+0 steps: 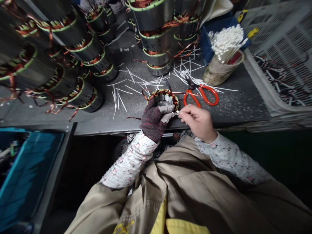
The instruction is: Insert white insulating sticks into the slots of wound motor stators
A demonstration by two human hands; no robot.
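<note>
A motor stator (162, 94) with copper windings and a pale green rim rests on the dark bench near its front edge. My left hand (153, 118), in a dark knitted glove with pale coverings on some fingers, is closed around the stator's near left side. At the stator's near right rim, my bare right hand (197, 121) pinches a small white strip (177, 112). Its far end lies close to my left fingertips; whether it enters the stator I cannot tell. Red-handled scissors (208, 95) lie just beyond my right hand.
Stacked stators (157, 42) stand at the back, with more stacks (83, 94) on the left. Loose white strips (131, 78) are scattered over the bench. A cup of white sticks (223, 70), a blue bin (206, 42) and a white plastic basket (263, 84) are on the right.
</note>
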